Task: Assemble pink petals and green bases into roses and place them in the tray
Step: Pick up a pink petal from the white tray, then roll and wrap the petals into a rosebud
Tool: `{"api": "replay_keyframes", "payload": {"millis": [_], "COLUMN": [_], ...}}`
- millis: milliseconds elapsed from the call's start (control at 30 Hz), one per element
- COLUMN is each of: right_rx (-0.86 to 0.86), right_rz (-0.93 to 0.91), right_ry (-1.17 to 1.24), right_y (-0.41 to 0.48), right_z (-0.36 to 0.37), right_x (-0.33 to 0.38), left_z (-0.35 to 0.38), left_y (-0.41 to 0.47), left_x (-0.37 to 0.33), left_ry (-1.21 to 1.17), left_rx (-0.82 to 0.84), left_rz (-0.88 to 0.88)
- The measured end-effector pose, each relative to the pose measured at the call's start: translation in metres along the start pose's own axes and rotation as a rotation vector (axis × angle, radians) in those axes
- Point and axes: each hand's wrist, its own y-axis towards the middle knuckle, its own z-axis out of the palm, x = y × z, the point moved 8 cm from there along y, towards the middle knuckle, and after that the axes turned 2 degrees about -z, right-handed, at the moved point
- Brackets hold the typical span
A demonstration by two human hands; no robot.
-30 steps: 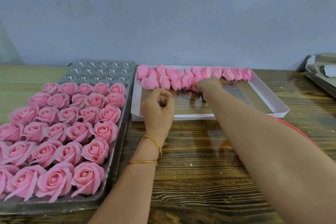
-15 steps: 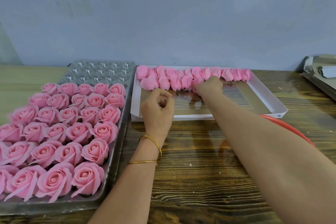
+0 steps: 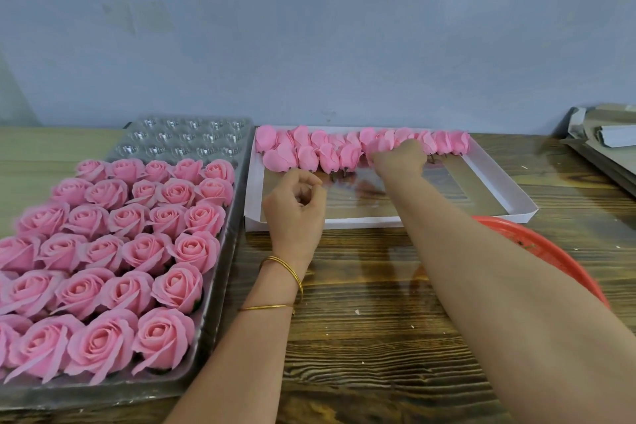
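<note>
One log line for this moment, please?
right hand: among pink petal buds in white cardboard box | left hand: curled, contents unseen | clear plastic tray: part-filled

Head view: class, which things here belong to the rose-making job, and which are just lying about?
In the job: roses, plastic tray, pink buds, white box, right hand among the buds, left hand.
Lying about: red bowl, cardboard stack.
</note>
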Motion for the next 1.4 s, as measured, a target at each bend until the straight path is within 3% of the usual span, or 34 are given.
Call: {"api": "replay_keyframes", "payload": {"millis": [167, 367, 600, 833, 1033, 1400], "right_rx": [-0.074, -0.039, 0.099, 0.242, 0.336, 0.555], "right_rz": [-0.097, -0.214, -0.166, -0.126, -0.126, -0.202], "right_ry": [0.129, 0.216, 0.359, 0.583, 0.754, 0.923], "right_y": [-0.018, -0.073, -0.116, -0.139, -0.148, -0.155], "right_z": [-0.02, -0.031, -0.019, -0.013, -0.007, 0.006], "right_x": [0.035, 0.06, 0.038, 0.022, 0.014, 0.011], "left_z": [0.002, 0.002, 0.007, 0.027, 0.04, 0.043], "left_y": [0.0, 0.001, -0.001, -0.004, -0.009, -0.009], "left_x": [0.005, 0.01, 0.006, 0.012, 0.013, 0.013], "left_ry": [-0.021, -0.058, -0.303, -0.535, -0.544, -0.559], "left_rx": [0.004, 0.018, 0.08, 0.305, 0.433, 0.498], "left_rz": [-0.017, -0.049, -0.071, -0.23, -0.295, -0.355]}}
